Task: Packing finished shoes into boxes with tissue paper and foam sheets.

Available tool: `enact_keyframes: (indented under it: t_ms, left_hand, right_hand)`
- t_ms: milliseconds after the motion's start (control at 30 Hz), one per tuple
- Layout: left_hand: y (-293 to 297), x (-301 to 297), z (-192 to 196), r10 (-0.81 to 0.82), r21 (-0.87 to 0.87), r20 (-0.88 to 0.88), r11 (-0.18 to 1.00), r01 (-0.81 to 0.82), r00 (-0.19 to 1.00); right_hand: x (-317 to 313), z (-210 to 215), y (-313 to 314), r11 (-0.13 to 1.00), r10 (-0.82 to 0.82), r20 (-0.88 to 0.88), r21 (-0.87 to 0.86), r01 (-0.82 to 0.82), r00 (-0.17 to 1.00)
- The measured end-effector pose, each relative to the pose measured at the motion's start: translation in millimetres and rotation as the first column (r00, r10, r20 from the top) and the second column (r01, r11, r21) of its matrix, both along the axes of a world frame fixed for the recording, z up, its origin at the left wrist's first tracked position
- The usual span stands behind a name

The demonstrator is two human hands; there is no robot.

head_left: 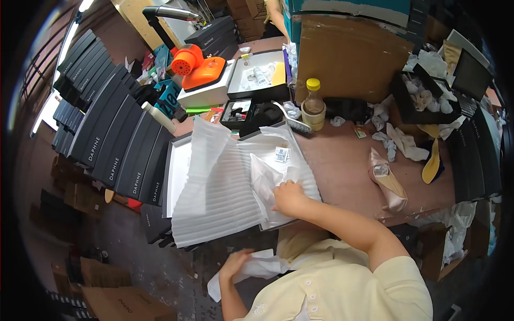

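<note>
In front of me lies an open shoebox, its white inner side (180, 174) showing at the left, lined with a ribbed white foam sheet (214, 206). A white tissue-wrapped bundle (263, 182) rests on the foam toward the right; what it wraps is hidden. My right hand (292, 198) is closed on the tissue at its right edge. A small white packet (282, 154) lies just above the bundle. Low by my lap, my left hand (234, 265) grips a loose sheet of white tissue paper (262, 266). A pale pink satin high-heeled shoe (393, 190) lies on the table at right.
Stacked dark shoeboxes (115, 139) stand at left. Behind the open box are a brush (297, 124), a yellow-capped bottle (314, 107) and an orange device (203, 69). Crumpled paper (409, 142), an insole (431, 160) and a black box of paper wads (425, 109) sit at right.
</note>
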State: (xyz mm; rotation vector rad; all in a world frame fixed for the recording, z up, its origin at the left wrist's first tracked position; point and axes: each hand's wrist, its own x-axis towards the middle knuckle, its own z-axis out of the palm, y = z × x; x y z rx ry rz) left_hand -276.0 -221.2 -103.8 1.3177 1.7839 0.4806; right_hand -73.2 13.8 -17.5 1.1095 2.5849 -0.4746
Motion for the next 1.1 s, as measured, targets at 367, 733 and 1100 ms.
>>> enact_keyframes:
  t_ms: [367,733,1100]
  left_hand:
    - [206,72,148,0.114,0.749,-0.548,0.509,0.425,0.829]
    - [265,157,78,-0.464,-0.35,-0.879,0.786,0.51,0.112]
    - [182,158,282,-0.467,0.571,0.052,0.739,0.357,0.883]
  right_hand:
    - [123,36,36,0.831,-0.356,-0.732,0.037,0.555,0.581]
    - [136,27,20,0.812,-0.378,-0.861,-0.133,0.568,0.339]
    - [192,100,-49,0.967,-0.255,-0.947,-0.243,0.081,0.196]
